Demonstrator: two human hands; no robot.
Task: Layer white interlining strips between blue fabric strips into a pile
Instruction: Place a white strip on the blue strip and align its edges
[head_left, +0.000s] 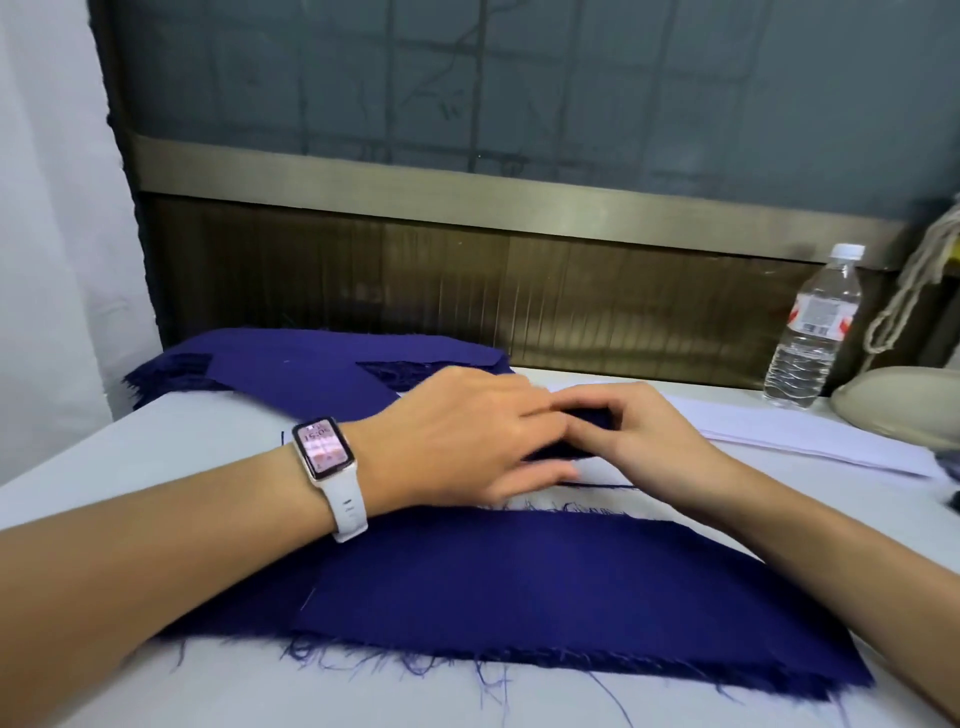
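One water bottle, white table, blue fabric strips, brown wall panel

Just behind the left hand, a smartwatch circled the wrist: white strap, rectangular pale-gold case, pinkish lit screen with blurred digits, perhaps reading 15:0; both forearms were bare

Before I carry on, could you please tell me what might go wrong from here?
The left forearm lies across the near blue strip; moving it may drag the strip askew. Its frayed threads could snag the watch. The water bottle stands by the white interlining; a knock might topple it.
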